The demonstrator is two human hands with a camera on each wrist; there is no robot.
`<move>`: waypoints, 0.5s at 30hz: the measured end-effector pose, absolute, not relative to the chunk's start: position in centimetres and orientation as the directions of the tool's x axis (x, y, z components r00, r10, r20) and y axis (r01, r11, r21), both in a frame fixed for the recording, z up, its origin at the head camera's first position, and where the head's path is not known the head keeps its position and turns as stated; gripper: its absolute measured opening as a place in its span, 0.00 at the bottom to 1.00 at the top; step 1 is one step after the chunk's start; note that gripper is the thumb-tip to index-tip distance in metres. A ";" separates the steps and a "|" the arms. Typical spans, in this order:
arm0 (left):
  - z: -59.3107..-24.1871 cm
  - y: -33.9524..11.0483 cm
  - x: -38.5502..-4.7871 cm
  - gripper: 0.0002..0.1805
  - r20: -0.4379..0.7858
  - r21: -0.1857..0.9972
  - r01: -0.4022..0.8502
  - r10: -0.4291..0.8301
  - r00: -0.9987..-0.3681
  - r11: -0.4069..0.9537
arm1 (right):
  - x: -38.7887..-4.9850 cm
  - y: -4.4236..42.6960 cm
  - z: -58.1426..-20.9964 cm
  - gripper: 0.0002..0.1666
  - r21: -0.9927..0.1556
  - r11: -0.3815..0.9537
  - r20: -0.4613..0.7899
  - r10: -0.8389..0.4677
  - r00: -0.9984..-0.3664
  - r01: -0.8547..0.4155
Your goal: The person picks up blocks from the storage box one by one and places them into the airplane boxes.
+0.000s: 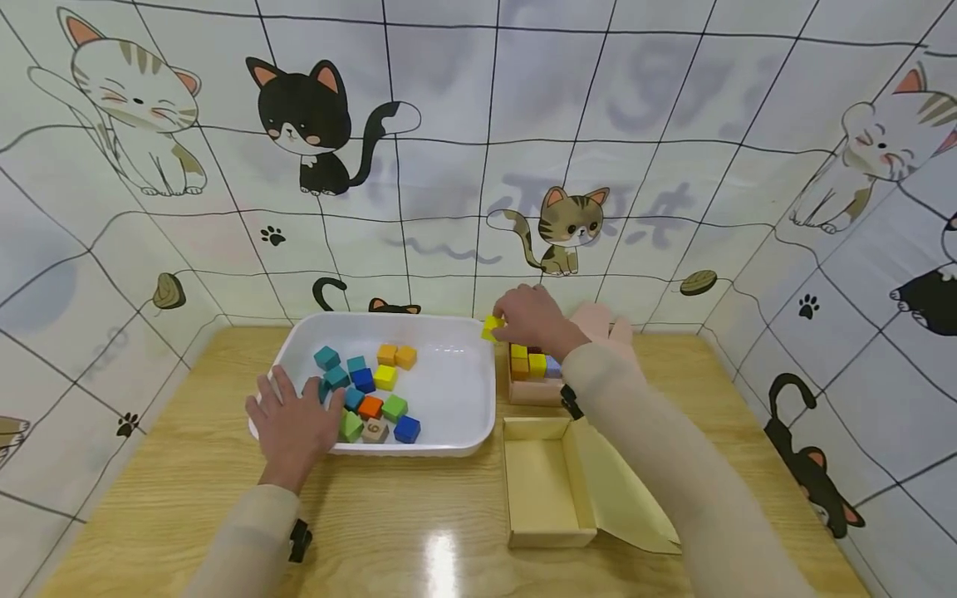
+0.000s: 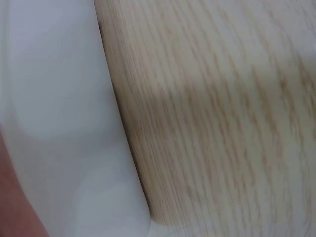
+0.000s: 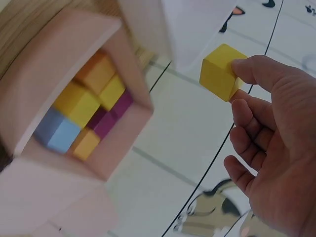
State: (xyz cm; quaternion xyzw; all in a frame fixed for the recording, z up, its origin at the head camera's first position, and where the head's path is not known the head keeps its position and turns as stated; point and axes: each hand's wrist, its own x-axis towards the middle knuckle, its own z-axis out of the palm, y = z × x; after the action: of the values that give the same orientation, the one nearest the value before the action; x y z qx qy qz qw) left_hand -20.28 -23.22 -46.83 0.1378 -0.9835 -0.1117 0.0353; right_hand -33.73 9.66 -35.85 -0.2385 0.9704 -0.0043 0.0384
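Between thumb and finger, my right hand (image 1: 537, 320) pinches a yellow cube (image 3: 222, 71), held up between the white tray (image 1: 456, 399) and the pink box (image 1: 534, 393). In the right wrist view the pink box holds several cubes, among them yellow, orange, blue and purple ones. My left hand (image 1: 295, 423), fingers spread, lies over the tray's near left edge. Beside it in the tray are several loose cubes, such as a teal cube (image 1: 326, 358), a red-orange cube (image 1: 370, 407) and a wooden cube (image 1: 375, 430) marked with a number. The left wrist view shows mostly tray wall (image 2: 74, 118) and tabletop.
An open cream box (image 1: 546, 490) stands in front of the pink box, its lid flap (image 1: 628, 498) spread to the right under my right forearm. A cat-print cloth (image 1: 449, 166) rises behind and beside the wooden table (image 1: 374, 531).
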 end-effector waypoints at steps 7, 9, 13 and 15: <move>-46.8 -23.3 -20.2 0.37 0.026 0.234 -0.262 -0.275 -0.961 0.936 | -33.9 14.1 -36.5 0.20 -0.010 0.890 -0.109 -0.455 -0.884 -0.457; -46.8 -23.3 -20.2 0.37 0.027 0.237 -0.262 -0.276 -0.961 0.936 | -33.8 15.1 -36.8 0.16 0.002 0.883 -0.131 -0.465 -0.876 -0.469; -46.9 -23.3 -20.3 0.38 0.031 0.243 -0.261 -0.277 -0.960 0.934 | -33.8 16.5 -38.0 0.13 0.017 0.873 -0.172 -0.478 -0.862 -0.487; -47.0 -23.3 -20.3 0.38 0.033 0.244 -0.260 -0.276 -0.960 0.934 | -33.9 16.9 -38.8 0.14 0.010 0.877 -0.198 -0.468 -0.861 -0.480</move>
State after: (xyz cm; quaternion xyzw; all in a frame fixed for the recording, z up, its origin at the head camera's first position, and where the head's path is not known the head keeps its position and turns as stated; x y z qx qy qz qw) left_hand -20.35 -23.32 -46.95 0.1365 -0.9829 -0.1193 0.0335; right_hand -33.88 16.92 -38.75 -0.2458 0.9642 0.0295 0.0954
